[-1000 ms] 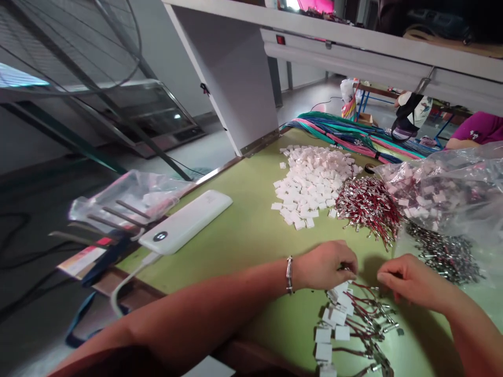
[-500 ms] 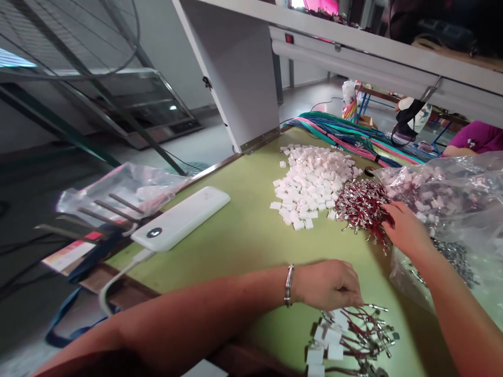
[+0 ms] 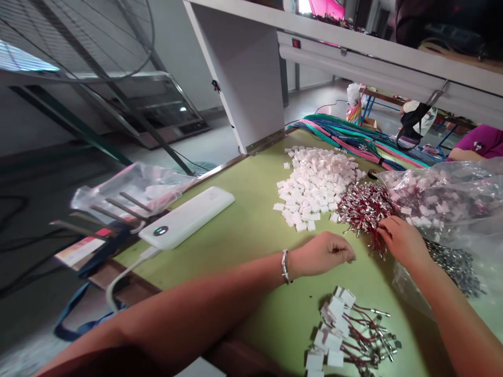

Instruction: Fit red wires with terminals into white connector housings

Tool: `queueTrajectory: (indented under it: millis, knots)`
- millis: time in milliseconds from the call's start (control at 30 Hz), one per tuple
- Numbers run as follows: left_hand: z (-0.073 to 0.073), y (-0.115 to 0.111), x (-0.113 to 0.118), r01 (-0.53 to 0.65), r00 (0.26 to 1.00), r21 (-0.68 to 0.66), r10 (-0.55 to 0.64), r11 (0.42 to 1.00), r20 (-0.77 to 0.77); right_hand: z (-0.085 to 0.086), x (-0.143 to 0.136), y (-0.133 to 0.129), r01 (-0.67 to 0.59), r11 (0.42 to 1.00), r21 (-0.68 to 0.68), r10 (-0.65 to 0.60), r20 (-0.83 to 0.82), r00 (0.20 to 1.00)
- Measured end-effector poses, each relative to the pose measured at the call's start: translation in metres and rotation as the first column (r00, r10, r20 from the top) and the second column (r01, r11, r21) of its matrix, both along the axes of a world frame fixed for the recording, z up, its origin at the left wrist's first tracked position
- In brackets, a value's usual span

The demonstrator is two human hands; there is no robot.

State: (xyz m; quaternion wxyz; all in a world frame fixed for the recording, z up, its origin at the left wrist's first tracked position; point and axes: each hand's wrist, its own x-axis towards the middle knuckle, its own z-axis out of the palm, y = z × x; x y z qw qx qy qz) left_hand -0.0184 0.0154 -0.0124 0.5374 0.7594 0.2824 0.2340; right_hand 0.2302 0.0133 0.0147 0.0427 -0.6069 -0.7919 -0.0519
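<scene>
My left hand (image 3: 322,254) hovers low over the green table (image 3: 251,230), fingers curled loosely, with nothing seen in it. My right hand (image 3: 403,242) rests on the near edge of a heap of red wires with metal terminals (image 3: 363,209), fingers pinching among them; whether it holds a wire is hidden. Beyond lies a pile of small white plastic connectors (image 3: 316,183). Near the table's front edge sits a bunch of assembled pieces (image 3: 346,332), white connectors with red wires attached.
A white power bank (image 3: 188,217) with a cable lies at the left. Clear plastic bags (image 3: 444,204) of parts fill the right side, another bag (image 3: 129,193) hangs off the left edge. Bundled coloured cables (image 3: 346,136) lie at the back. Another person's purple sleeve (image 3: 481,141) shows far right.
My left hand left the assembled bunch and moved up toward the middle. My right hand reached from the bunch to the red wire heap and now picks at its near edge.
</scene>
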Motion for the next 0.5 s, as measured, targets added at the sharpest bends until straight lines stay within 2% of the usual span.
queueTrajectory:
  millis: [100,200,367,500]
  knots:
    - [-0.001,0.002,0.0,-0.05,0.999,-0.075,0.05,0.996,-0.01,0.002,-0.005,0.005,0.053,0.997,0.059,-0.052,-0.014,0.999]
    - [-0.002,0.003,0.001,-0.054,0.999,-0.105,0.053,0.993,-0.008,-0.001,-0.012,0.017,0.086,0.995,0.045,-0.086,-0.004,0.996]
    - [-0.005,0.002,0.003,-0.046,0.999,-0.078,0.044,0.996,-0.022,-0.008,-0.02,0.026,0.08,0.996,0.04,-0.079,-0.017,0.997]
    - [-0.004,0.002,0.002,-0.052,0.998,-0.087,0.049,0.995,-0.03,-0.005,-0.017,0.024,0.043,0.996,0.075,-0.034,-0.114,0.993]
